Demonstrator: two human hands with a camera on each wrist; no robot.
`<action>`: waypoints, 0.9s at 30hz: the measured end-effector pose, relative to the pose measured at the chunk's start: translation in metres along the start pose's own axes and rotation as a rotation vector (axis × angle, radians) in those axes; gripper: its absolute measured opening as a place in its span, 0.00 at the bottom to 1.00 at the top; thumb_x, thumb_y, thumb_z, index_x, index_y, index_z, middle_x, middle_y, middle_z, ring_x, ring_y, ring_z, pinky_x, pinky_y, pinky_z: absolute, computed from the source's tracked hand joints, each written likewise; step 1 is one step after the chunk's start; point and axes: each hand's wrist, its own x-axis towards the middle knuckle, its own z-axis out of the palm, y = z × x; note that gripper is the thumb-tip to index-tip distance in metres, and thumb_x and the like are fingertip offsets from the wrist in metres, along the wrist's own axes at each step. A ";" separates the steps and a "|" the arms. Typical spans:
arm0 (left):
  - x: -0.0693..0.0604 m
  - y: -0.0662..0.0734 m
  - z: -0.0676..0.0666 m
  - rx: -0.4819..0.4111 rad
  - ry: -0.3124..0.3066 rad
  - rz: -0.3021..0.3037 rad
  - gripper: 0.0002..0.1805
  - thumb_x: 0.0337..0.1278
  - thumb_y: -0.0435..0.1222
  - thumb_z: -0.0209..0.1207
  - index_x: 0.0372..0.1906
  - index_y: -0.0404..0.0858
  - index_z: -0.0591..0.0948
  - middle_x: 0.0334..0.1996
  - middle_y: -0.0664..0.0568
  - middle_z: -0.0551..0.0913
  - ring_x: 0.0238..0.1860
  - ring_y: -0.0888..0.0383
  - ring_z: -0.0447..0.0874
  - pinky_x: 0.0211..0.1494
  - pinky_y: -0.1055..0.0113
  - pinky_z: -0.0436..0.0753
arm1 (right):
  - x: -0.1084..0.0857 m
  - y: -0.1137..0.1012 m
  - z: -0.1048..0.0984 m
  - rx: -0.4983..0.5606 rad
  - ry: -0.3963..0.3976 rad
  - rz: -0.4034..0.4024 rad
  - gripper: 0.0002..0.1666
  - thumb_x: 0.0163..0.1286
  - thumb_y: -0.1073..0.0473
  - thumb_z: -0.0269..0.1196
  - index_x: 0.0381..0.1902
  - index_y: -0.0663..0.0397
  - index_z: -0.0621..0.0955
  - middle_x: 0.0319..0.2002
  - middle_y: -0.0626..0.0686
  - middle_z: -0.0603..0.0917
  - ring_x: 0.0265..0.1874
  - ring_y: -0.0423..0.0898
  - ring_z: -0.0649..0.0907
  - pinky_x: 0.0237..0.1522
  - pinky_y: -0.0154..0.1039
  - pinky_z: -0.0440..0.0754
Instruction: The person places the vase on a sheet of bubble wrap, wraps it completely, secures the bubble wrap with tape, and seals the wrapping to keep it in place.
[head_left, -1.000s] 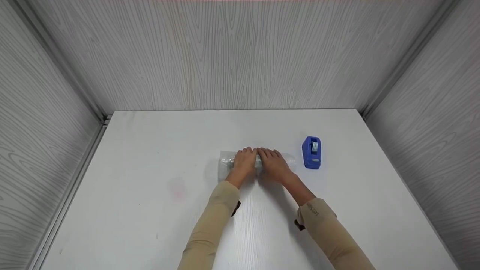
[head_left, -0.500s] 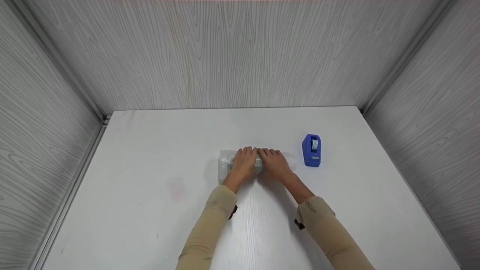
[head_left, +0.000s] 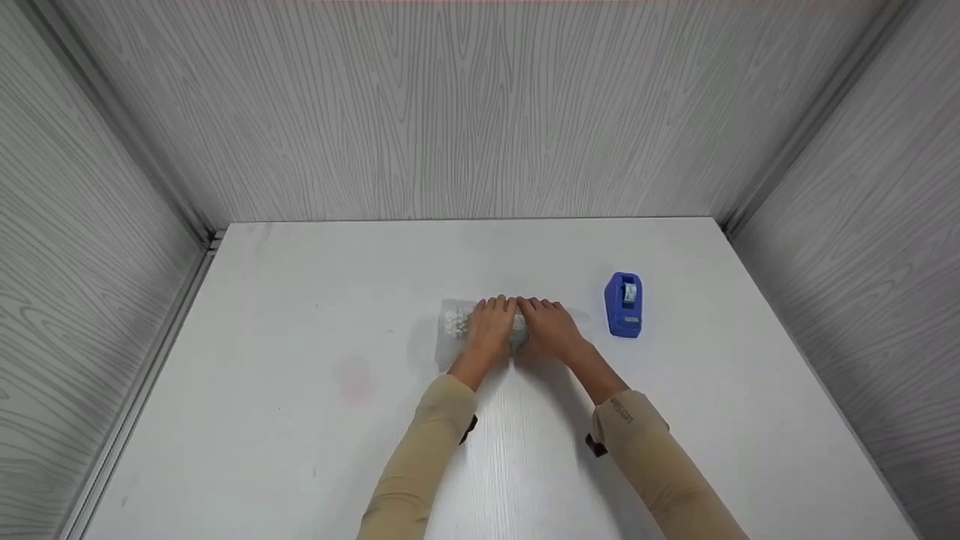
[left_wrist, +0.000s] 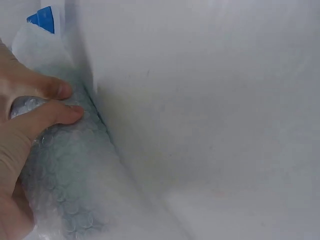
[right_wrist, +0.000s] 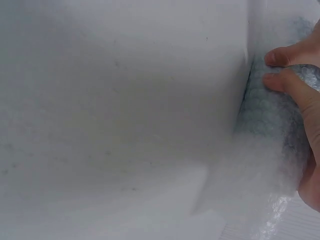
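A cylinder of clear bubble wrap [head_left: 456,324] lies across the middle of the table, with loose flat edges at its ends. My left hand [head_left: 489,331] grips it left of centre, fingers over the far side. Close beside it, my right hand [head_left: 551,330] holds the same roll from the right. Both thumbs press the near side of the wrap [left_wrist: 65,175], almost touching each other in the left wrist view. Something greenish shows faintly through the layers in the right wrist view of the roll [right_wrist: 265,112]; I cannot tell what it is.
A blue tape dispenser [head_left: 623,319] with a roll of tape stands on the white table [head_left: 262,315] to the right of the wrap. Grey wood-grain panels [head_left: 465,112] enclose the table at the back and both sides.
My hands stay in nearly the same place. The wrap has turned slightly under them: white bubbles now show at its left end, and less of it shows at the right end.
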 end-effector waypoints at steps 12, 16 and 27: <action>0.007 -0.010 -0.013 -0.175 -0.158 -0.015 0.38 0.39 0.49 0.68 0.57 0.35 0.70 0.46 0.44 0.76 0.48 0.49 0.75 0.51 0.58 0.74 | -0.006 -0.006 0.007 0.026 0.081 0.004 0.55 0.43 0.43 0.74 0.63 0.62 0.64 0.58 0.59 0.70 0.58 0.54 0.69 0.59 0.51 0.62; 0.008 -0.014 -0.016 -0.222 -0.214 -0.002 0.41 0.39 0.50 0.68 0.59 0.34 0.68 0.49 0.43 0.74 0.50 0.48 0.73 0.54 0.57 0.72 | -0.003 -0.007 0.006 0.018 0.081 0.012 0.51 0.43 0.46 0.75 0.61 0.61 0.66 0.55 0.58 0.73 0.54 0.54 0.73 0.56 0.50 0.66; -0.003 -0.010 -0.004 -0.047 -0.115 0.039 0.46 0.45 0.49 0.66 0.66 0.32 0.60 0.62 0.43 0.65 0.63 0.51 0.60 0.66 0.57 0.57 | 0.001 -0.002 0.003 -0.047 0.096 -0.056 0.49 0.44 0.43 0.74 0.59 0.63 0.69 0.51 0.59 0.77 0.48 0.55 0.77 0.51 0.50 0.72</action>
